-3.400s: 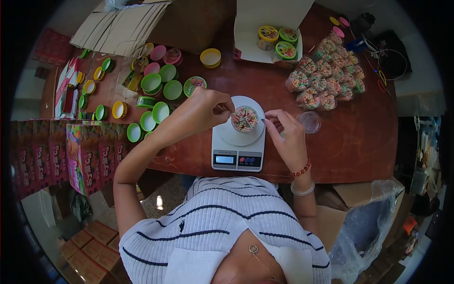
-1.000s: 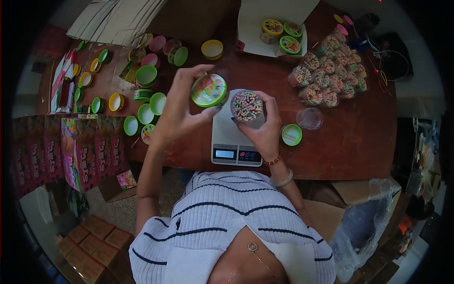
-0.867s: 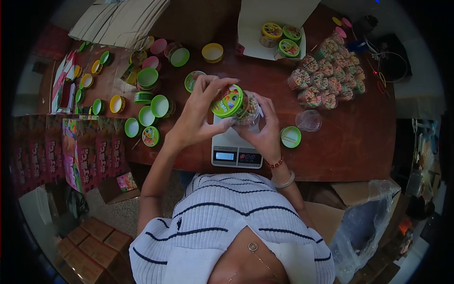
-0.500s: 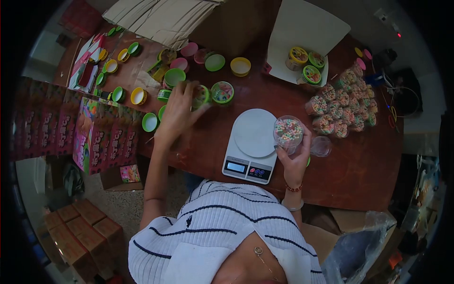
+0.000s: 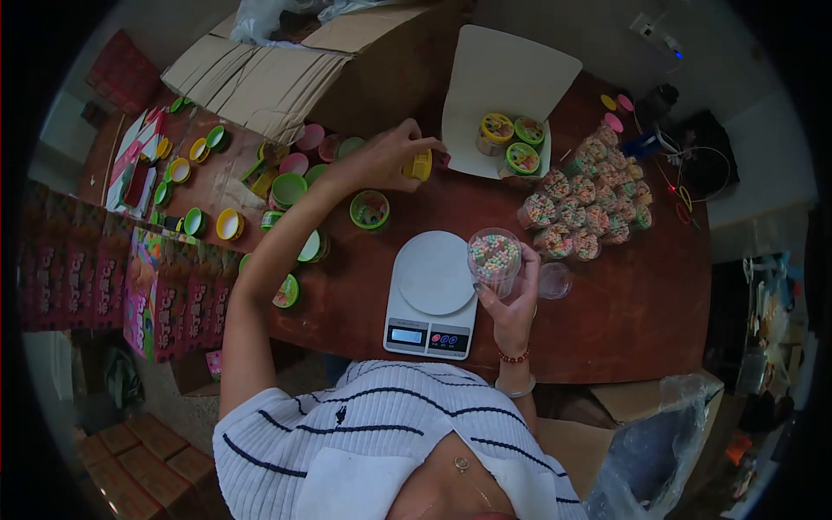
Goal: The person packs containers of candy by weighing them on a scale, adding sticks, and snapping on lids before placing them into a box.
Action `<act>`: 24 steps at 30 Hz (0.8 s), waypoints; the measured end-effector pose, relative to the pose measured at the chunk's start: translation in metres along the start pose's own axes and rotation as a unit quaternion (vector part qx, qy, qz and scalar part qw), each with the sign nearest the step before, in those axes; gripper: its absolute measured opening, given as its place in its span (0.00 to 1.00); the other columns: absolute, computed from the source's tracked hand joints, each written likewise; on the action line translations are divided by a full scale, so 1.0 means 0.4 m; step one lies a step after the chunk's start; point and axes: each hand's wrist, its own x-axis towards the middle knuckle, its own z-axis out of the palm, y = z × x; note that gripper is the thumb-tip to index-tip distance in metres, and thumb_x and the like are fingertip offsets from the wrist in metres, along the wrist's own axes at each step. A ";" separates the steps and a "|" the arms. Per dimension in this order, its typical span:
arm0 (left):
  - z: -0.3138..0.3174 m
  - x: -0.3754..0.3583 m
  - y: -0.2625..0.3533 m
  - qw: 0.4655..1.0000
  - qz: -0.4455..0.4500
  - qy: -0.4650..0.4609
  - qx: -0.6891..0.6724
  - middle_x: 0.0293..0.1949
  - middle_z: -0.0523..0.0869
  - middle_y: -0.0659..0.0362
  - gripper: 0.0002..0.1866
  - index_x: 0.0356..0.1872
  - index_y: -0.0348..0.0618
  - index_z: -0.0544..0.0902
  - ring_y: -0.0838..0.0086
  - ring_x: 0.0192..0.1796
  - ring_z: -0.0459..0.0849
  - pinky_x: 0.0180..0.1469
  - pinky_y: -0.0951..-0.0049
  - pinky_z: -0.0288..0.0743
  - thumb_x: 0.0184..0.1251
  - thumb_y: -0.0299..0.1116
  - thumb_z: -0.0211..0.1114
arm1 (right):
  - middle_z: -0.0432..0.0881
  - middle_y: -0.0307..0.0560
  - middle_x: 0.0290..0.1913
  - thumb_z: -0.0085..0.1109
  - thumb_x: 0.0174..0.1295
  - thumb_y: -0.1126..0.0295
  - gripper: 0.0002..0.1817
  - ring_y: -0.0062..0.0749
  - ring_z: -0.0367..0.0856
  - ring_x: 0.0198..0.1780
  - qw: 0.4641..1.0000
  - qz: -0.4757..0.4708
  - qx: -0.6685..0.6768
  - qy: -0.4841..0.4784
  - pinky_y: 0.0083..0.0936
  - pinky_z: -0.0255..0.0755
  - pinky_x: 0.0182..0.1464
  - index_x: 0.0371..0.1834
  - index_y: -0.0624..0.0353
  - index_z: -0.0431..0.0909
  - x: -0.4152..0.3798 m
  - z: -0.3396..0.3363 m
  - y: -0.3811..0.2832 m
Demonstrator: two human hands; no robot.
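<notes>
My left hand [image 5: 394, 156] reaches over the far part of the table, its fingers closed on a yellow lid [image 5: 418, 165]. In my right hand [image 5: 513, 305] is a clear cup of coloured beads [image 5: 494, 258], held upright just right of the white kitchen scale [image 5: 427, 328]. Nothing rests on the scale's round plate [image 5: 433, 273]. A clear empty cup [image 5: 555, 281] is beside my right hand. Below my left hand sits a green-rimmed tub [image 5: 370, 211].
Filled clear cups [image 5: 582, 217] cluster at the right. An open white box [image 5: 511, 82] holds three lidded tubs [image 5: 523, 158]. Green, yellow and pink lids [image 5: 289, 188] lie left, near a cardboard box [image 5: 260, 74]. Pink printed boxes [image 5: 165, 295] stand at the left edge.
My left hand has moved away from the green lids, up and to the right, and now holds a yellow lid. My right hand still holds the bead cup. The camera view has shifted.
</notes>
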 end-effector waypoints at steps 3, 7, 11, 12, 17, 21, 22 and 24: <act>-0.054 -0.051 0.125 0.940 0.124 0.175 -0.265 0.52 0.79 0.51 0.27 0.56 0.42 0.82 0.61 0.56 0.82 0.64 0.63 0.77 0.56 0.38 0.79 | 0.73 0.50 0.64 0.76 0.54 0.73 0.43 0.32 0.77 0.65 0.998 0.010 0.053 0.011 0.31 0.75 0.68 0.72 0.61 0.60 0.016 0.008 0.013; 0.017 -0.104 0.270 0.776 0.093 0.164 -0.603 0.62 0.79 0.46 0.27 0.47 0.40 0.68 0.73 0.63 0.77 0.67 0.67 0.73 0.59 0.40 0.77 | 0.74 0.49 0.63 0.77 0.54 0.72 0.44 0.32 0.76 0.66 0.996 0.002 0.091 -0.022 0.31 0.74 0.69 0.72 0.61 0.59 0.032 0.025 0.018; 0.085 -0.130 0.329 0.808 0.060 0.262 -0.525 0.59 0.78 0.47 0.25 0.55 0.39 0.70 0.64 0.59 0.81 0.66 0.64 0.74 0.69 0.45 0.68 | 0.76 0.49 0.63 0.80 0.53 0.75 0.42 0.32 0.78 0.65 0.998 -0.024 0.055 -0.025 0.32 0.75 0.68 0.70 0.63 0.65 0.039 0.020 0.014; 0.080 -0.137 0.344 0.834 0.042 0.253 -0.488 0.57 0.78 0.48 0.24 0.57 0.39 0.71 0.61 0.58 0.81 0.64 0.64 0.74 0.73 0.46 0.64 | 0.77 0.49 0.63 0.80 0.53 0.77 0.39 0.33 0.79 0.64 0.998 -0.050 -0.011 -0.039 0.33 0.76 0.67 0.68 0.64 0.69 0.039 0.018 0.004; 0.109 -0.127 0.361 0.831 -0.056 0.216 -0.510 0.50 0.78 0.49 0.26 0.62 0.41 0.77 0.54 0.53 0.83 0.55 0.62 0.78 0.75 0.51 0.60 | 0.81 0.45 0.60 0.77 0.57 0.75 0.29 0.35 0.83 0.61 0.904 -0.253 -0.343 -0.038 0.32 0.80 0.61 0.62 0.62 0.75 0.047 0.022 -0.065; 0.077 -0.141 0.417 0.934 0.086 0.244 -0.245 0.47 0.79 0.49 0.28 0.54 0.44 0.82 0.51 0.50 0.84 0.48 0.57 0.81 0.59 0.53 0.71 | 0.85 0.42 0.51 0.33 0.76 0.38 0.38 0.28 0.87 0.53 0.978 0.121 0.120 -0.120 0.28 0.81 0.53 0.65 0.60 0.75 0.036 -0.008 0.004; 0.067 -0.137 0.409 0.928 0.089 0.244 -0.268 0.47 0.79 0.50 0.27 0.54 0.44 0.82 0.53 0.49 0.84 0.47 0.59 0.80 0.59 0.51 0.70 | 0.86 0.42 0.51 0.21 0.79 0.30 0.45 0.27 0.87 0.52 0.920 0.244 0.280 -0.128 0.27 0.81 0.52 0.68 0.60 0.73 0.027 -0.022 0.042; 0.085 -0.100 0.381 0.875 0.080 0.305 -0.368 0.45 0.77 0.51 0.25 0.53 0.41 0.82 0.57 0.45 0.81 0.47 0.64 0.77 0.62 0.48 0.69 | 0.76 0.51 0.68 0.30 0.82 0.34 0.41 0.36 0.81 0.65 0.987 0.042 0.151 0.020 0.31 0.76 0.65 0.76 0.62 0.62 0.024 0.051 -0.006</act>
